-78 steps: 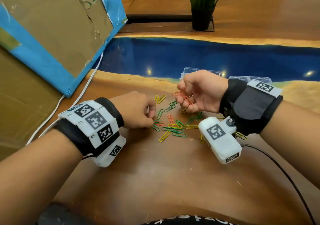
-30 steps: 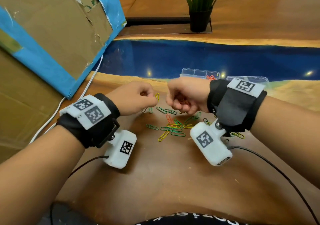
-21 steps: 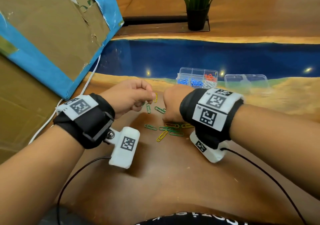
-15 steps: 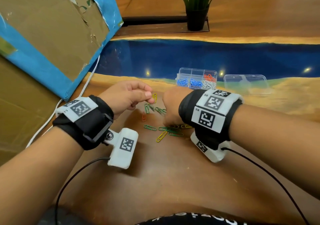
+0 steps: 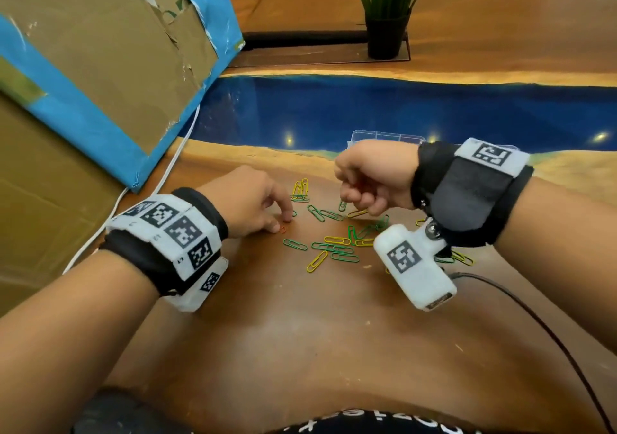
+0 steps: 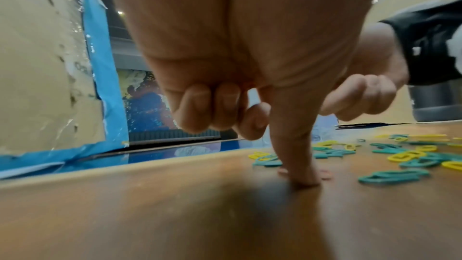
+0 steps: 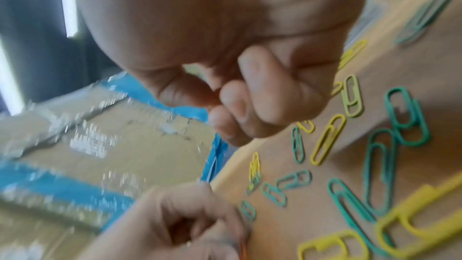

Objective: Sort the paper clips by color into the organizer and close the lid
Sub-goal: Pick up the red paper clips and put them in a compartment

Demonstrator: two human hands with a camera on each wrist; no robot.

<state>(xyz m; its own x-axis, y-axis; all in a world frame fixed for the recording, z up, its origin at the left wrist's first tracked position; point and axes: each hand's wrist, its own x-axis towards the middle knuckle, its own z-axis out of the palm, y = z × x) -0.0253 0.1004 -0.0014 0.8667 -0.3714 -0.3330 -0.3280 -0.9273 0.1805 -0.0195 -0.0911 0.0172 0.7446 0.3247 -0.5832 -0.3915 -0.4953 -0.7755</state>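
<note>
Several green and yellow paper clips (image 5: pixel 334 246) lie scattered on the wooden table between my hands. My left hand (image 5: pixel 282 223) is down on the table at the pile's left edge. Its thumb tip (image 6: pixel 301 175) presses on a red paper clip (image 5: pixel 283 230), the forefinger curled close above it and the other fingers tucked in. My right hand (image 5: pixel 347 193) hovers over the pile's far side, curled into a loose fist. A sliver of orange-red clip (image 7: pixel 215 94) shows between its thumb and fingers. The clear organizer (image 5: pixel 387 134) is mostly hidden behind it.
A taped cardboard box (image 5: pixel 100 49) leans at the left, with a white cable (image 5: pixel 167 173) along its foot. A potted plant (image 5: pixel 387 16) stands far back. A blue resin strip (image 5: pixel 367 109) crosses the table. A black cable (image 5: pixel 534 316) trails from my right wrist.
My right hand rose off the pile and turned, now covering the organizer from view. My left hand came down from the air onto the red clip lying at the pile's left.
</note>
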